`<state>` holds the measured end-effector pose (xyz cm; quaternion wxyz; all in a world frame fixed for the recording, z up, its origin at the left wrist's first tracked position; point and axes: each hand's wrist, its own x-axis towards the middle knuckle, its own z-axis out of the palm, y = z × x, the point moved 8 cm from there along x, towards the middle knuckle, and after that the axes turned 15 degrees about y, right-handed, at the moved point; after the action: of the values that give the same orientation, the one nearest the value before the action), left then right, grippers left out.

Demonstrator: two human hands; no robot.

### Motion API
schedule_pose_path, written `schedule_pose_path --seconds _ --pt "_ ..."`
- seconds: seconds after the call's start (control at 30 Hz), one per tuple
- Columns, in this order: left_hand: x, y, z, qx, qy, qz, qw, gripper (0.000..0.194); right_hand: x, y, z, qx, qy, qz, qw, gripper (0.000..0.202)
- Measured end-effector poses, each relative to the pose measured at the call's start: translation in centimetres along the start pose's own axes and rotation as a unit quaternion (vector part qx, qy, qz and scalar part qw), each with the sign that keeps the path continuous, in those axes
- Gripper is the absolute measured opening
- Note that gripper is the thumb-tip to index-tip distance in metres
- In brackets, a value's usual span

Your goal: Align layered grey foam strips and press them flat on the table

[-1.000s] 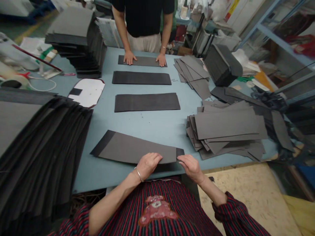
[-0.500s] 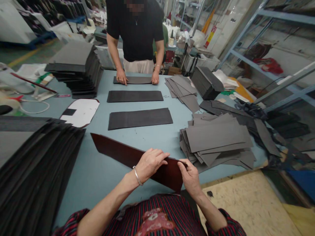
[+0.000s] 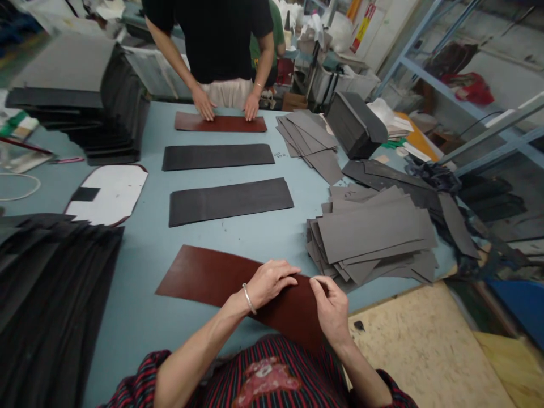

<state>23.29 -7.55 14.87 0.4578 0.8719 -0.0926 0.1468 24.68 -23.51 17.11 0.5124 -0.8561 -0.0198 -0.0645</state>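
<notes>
A long reddish-brown strip (image 3: 212, 277) lies slantwise at the near side of the blue table (image 3: 140, 323), its right end close to my body. My left hand (image 3: 272, 283), with a bracelet at the wrist, is closed over the strip's upper edge right of its middle. At the right end, my right hand (image 3: 331, 303) pinches the same edge between thumb and fingers. Beyond the strip lie two dark grey strips, a nearer one (image 3: 232, 201) and a farther one (image 3: 219, 157).
Across the table a person's hands press on another brown strip (image 3: 221, 123). Loose grey pieces (image 3: 374, 226) are piled at the right. Dark stacks stand at the near left (image 3: 51, 306) and far left (image 3: 63, 62). A white panel (image 3: 113, 192) lies at the left.
The brown strip has tilted from nearly on edge to flatter, showing its face, with both my hands still on it. The other person's strip now shows brown instead of grey. The view has shifted.
</notes>
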Motion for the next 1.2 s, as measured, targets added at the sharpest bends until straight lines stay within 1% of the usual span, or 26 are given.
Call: schedule_pose_path --seconds 0.13,0.2,0.27,0.33,0.4,0.47,0.53,0.6,0.67,0.73,0.83,0.9,0.97,1.03,1.1,1.13,1.2 --pt "-0.1 -0.1 0.5 -0.003 0.008 -0.005 1.0 0.038 0.3 1.2 0.1 -0.024 0.004 0.019 1.0 0.027" --pt "-0.3 -0.4 0.3 -0.003 0.004 -0.001 1.0 0.039 0.4 1.3 0.3 -0.024 -0.006 0.005 1.0 0.026" --pt "-0.9 -1.4 -0.5 0.003 0.006 -0.004 1.0 0.041 0.4 1.1 0.5 -0.016 -0.022 -0.027 0.999 0.023" --pt "-1.9 -3.4 -2.1 0.019 0.021 -0.022 0.999 0.04 0.5 0.8 0.5 -0.01 -0.029 -0.055 0.998 0.02" --pt "-3.5 -6.3 -4.4 0.041 0.048 -0.051 0.997 0.037 0.7 0.7 0.2 -0.008 -0.028 -0.067 0.997 0.018" --pt "-5.4 -9.4 -7.1 0.068 0.076 -0.076 0.992 0.035 0.9 0.7 0.0 -0.006 -0.027 -0.068 0.997 0.017" --pt "-7.7 -12.4 -9.6 0.095 0.091 -0.106 0.986 0.035 1.1 0.9 0.0 -0.004 -0.031 -0.061 0.998 0.017" --pt "-10.1 -14.8 -11.8 0.11 0.101 -0.15 0.977 0.036 1.3 1.3 0.0 -0.002 -0.032 -0.045 0.998 0.018" --pt "-12.6 -16.5 -13.1 0.107 0.097 -0.201 0.969 0.036 1.5 1.9 0.3 0.0 -0.031 -0.015 0.999 0.021" --pt "-14.7 -17.5 -13.6 0.092 0.082 -0.248 0.961 0.035 1.9 2.7 0.8 -0.002 -0.041 0.018 0.999 0.024" --pt "-16.6 -18.2 -13.3 0.085 0.047 -0.307 0.947 0.034 2.5 3.7 2.3 -0.003 -0.075 0.057 0.996 0.03" --pt "-16.6 -17.9 -12.1 0.088 0.013 -0.328 0.941 0.035 2.9 4.1 3.5 0.015 -0.094 0.091 0.991 0.033" --pt "-15.3 -16.8 -10.3 0.072 -0.014 -0.319 0.945 0.037 3.1 4.3 4.9 0.048 -0.117 0.131 0.983 0.035" --pt "-13.0 -14.9 -8.1 0.034 -0.023 -0.287 0.957 0.037 3.1 3.9 6.6 0.08 -0.145 0.171 0.971 0.037" --pt "-10.6 -13.1 -6.3 -0.003 -0.011 -0.262 0.965 0.036 3.2 3.2 8.2 0.107 -0.179 0.209 0.956 0.038" --pt "-9.6 -12.5 -5.7 -0.021 0.0 -0.26 0.965 0.036 3.3 2.8 8.8 0.126 -0.195 0.225 0.946 0.038" --pt "-8.5 -12.2 -5.4 -0.065 0.039 -0.28 0.957 0.036 3.6 1.7 9.6 0.181 -0.233 0.248 0.923 0.044"
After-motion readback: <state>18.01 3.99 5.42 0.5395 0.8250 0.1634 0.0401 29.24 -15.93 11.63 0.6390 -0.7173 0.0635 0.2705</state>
